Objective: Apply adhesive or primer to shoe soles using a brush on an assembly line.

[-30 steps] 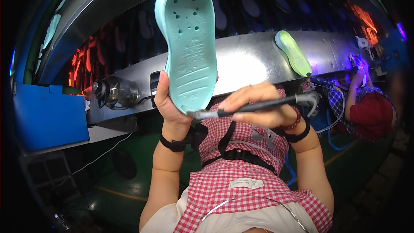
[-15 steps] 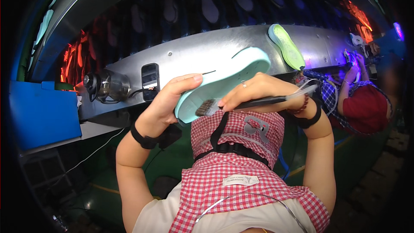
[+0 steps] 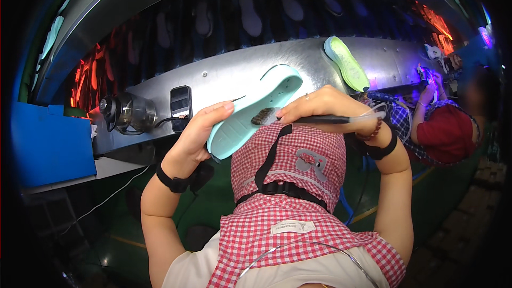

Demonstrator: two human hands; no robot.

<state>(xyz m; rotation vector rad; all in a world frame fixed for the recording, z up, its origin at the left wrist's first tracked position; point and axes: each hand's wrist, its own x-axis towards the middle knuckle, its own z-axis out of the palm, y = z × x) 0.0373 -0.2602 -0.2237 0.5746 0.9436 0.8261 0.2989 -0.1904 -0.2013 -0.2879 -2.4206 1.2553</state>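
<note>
A light turquoise shoe sole [image 3: 233, 135] is held up aslant in front of my apron, its hollow inner side turned toward me. My left hand [image 3: 200, 129] grips it by the lower left end, thumb along the far edge. My right hand [image 3: 321, 103] is closed around a brush [image 3: 263, 116] with dark bristles, a clear collar and a black handle. A clear tube runs from the handle's rear end by my right wrist. The bristles are at the inside of the sole, near its middle; whether they press on it I cannot tell.
A yellow-green sole [image 3: 348, 65] lies on the metal bench [image 3: 224, 77]. At left stand a transparent pot [image 3: 136, 113], a dark flat device [image 3: 181, 108] and a blue box [image 3: 53, 141]. Beyond, several soles [image 3: 249, 15] sit in a dark row. A co-worker [image 3: 447, 132] works at right.
The turquoise sole has shifted left and tilted more steeply. The brush has moved from near its lower end toward its middle. Both hands keep their hold.
</note>
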